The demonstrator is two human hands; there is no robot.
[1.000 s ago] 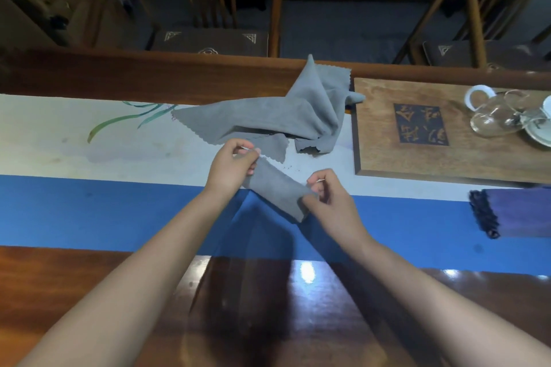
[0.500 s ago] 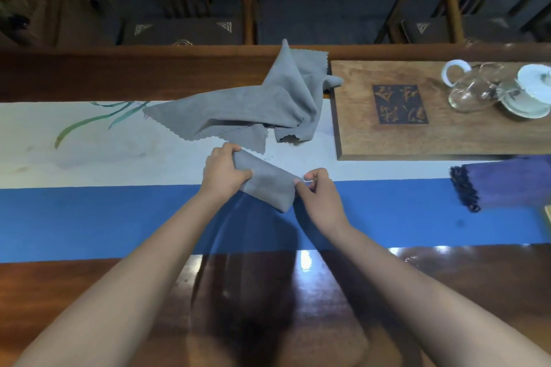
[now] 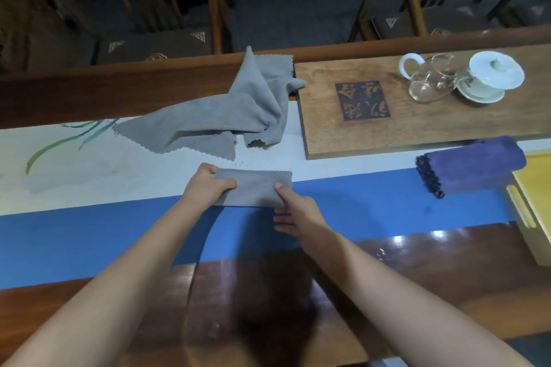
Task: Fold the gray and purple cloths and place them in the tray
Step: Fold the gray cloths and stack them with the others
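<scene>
A small gray cloth (image 3: pixel 256 186), folded into a flat rectangle, lies where the white and blue bands of the table runner meet. My left hand (image 3: pixel 205 188) grips its left end, thumb on top. My right hand (image 3: pixel 295 214) rests at its right lower corner, one finger pressing on the cloth, the other fingers spread. A larger gray cloth (image 3: pixel 226 116) lies crumpled and unfolded behind it. A folded purple cloth (image 3: pixel 471 167) sits at the right, its end leaning on the yellow tray (image 3: pixel 533 188) at the right edge.
A wooden tea board (image 3: pixel 417 128) with a carved square stands at the back right, carrying a glass pitcher (image 3: pixel 429 83) and a white lidded cup (image 3: pixel 492 74). Wooden chairs stand beyond the table's far edge. Glossy brown tabletop lies under my forearms.
The small gray cloth was held up between both hands as a slanted strip; now it lies flat as a rectangle. My right hand has opened and presses on it. The view shifted left.
</scene>
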